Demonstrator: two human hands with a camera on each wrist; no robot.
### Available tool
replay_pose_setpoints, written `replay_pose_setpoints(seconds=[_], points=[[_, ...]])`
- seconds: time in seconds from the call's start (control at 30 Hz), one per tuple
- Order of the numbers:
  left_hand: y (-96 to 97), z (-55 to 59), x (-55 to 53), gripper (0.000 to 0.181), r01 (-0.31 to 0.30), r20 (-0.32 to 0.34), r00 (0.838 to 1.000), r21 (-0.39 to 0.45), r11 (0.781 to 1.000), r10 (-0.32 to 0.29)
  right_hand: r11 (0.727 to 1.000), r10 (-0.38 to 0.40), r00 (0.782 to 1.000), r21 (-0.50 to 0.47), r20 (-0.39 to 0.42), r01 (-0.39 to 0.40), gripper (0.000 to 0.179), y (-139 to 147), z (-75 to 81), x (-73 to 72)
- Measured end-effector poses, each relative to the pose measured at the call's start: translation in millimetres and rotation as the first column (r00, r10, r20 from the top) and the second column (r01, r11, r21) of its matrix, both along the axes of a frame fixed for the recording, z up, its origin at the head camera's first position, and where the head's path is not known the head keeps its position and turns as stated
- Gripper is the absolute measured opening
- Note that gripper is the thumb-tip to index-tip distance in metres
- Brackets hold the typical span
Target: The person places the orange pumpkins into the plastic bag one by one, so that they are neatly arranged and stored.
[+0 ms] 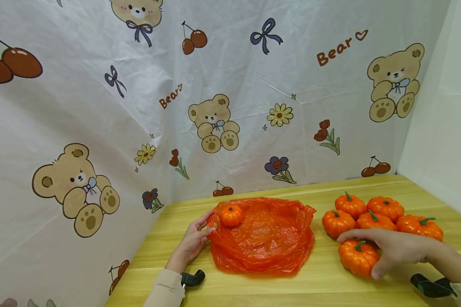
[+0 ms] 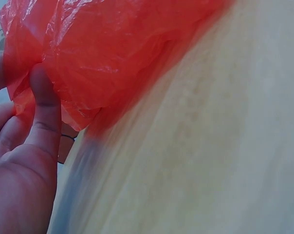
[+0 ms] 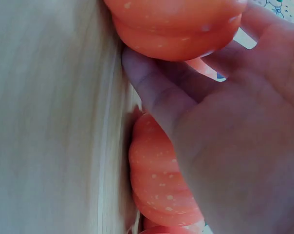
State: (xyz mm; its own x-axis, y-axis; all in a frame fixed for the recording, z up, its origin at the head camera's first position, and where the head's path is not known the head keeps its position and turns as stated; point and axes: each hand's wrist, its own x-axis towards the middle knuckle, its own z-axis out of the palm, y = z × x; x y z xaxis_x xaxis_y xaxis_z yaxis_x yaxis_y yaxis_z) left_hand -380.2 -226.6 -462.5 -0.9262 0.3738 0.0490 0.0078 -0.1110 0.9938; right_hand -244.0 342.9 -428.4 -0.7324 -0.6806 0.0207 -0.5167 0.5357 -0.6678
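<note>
An orange-red plastic bag [image 1: 265, 243] lies spread on the table with its mouth facing up. One small pumpkin [image 1: 231, 215] sits inside it at the left. My left hand [image 1: 194, 241] pinches the bag's left rim between thumb and fingers; the left wrist view shows the thumb [image 2: 44, 97] against the thin film. To the right of the bag, my right hand [image 1: 392, 247] grips the nearest pumpkin [image 1: 358, 258], thumb on the near side and fingers over the far side. In the right wrist view this pumpkin [image 3: 178, 29] is low by the wooden surface.
Several more pumpkins with green stems, such as one at the far right [image 1: 420, 227], stand grouped behind my right hand. The wooden table [image 1: 284, 292] ends at a cloth backdrop [image 1: 246, 76] printed with bears, and a white wall [image 1: 442, 128] rises on the right.
</note>
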Motion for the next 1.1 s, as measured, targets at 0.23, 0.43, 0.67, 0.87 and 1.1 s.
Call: replay_pose_setpoints(seconds=[0.23, 0.43, 0.67, 0.87, 1.1], points=[[0.2, -1.7, 0.6, 0.075, -0.003, -0.022, 1.000, -0.022, 1.000, 0.003, 1.000, 0.004, 1.000, 0.005, -0.006, -0.004, 0.086, -0.1, -2.3, 0.1], [0.3, -1.1, 2.1, 0.075, -0.009, -0.021, 1.000, -0.032, 0.999, 0.008, 1.000, 0.000, 0.999, 0.022, -0.040, 0.001, 0.085, -1.1, -0.4, 1.1], [-0.4, -0.5, 0.3, 0.075, -0.013, -0.007, 1.000, -0.024, 1.000, 0.013, 1.000, -0.008, 0.990, 0.014, -0.143, 0.010, 0.083, -8.4, 12.4, 3.0], [-0.6, -0.6, -0.7, 0.074, -0.010, -0.007, 1.000, -0.022, 1.000, 0.009, 1.000, 0.003, 0.990, -0.027, -0.138, -0.007, 0.080, -18.4, 22.2, -0.6], [-0.4, -1.9, -0.5, 0.074, -0.010, -0.008, 1.000, -0.030, 0.999, 0.010, 0.999, -0.005, 0.995, -0.038, -0.099, 0.002, 0.076, -23.3, 27.6, -2.6]])
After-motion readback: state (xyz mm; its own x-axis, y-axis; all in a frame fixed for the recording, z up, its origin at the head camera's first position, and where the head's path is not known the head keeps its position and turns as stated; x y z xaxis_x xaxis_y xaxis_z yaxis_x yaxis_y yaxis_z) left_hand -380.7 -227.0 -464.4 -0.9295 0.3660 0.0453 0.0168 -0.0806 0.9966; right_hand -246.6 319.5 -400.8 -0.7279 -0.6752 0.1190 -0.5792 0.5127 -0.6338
